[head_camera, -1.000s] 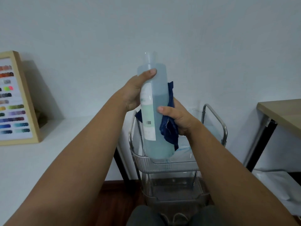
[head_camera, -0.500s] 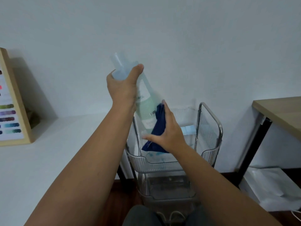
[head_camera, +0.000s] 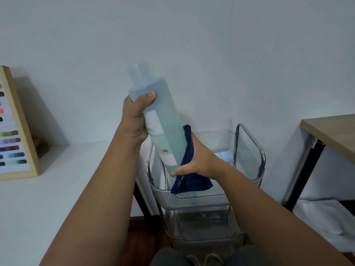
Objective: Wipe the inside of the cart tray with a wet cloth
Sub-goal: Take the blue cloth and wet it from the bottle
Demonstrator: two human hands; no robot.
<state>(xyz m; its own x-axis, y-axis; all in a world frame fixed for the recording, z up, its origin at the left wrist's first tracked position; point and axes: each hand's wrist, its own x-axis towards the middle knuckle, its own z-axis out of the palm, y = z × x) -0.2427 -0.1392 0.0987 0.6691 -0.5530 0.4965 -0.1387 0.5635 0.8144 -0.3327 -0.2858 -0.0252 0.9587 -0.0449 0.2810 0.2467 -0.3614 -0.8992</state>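
A tall translucent blue bottle [head_camera: 163, 120] with a white label is held tilted above the cart, neck up and to the left. My left hand [head_camera: 135, 120] grips its upper part. My right hand [head_camera: 197, 160] presses a dark blue cloth [head_camera: 189, 181] against the bottle's lower end; the cloth hangs down into the clear ribbed top tray [head_camera: 192, 202] of the cart. The bottle's base is hidden behind the cloth and hand.
The cart has a chrome frame [head_camera: 249, 135] and a lower clear tray [head_camera: 207, 231]. A white table [head_camera: 38, 198] on the left carries a wood-framed colour chart [head_camera: 13, 131]. A wooden desk [head_camera: 334, 133] stands at right, with white bags [head_camera: 326, 217] beneath.
The bottle swung from a steep leftward tilt back toward upright and lower. My right hand with the cloth moved down to the bottle's base.
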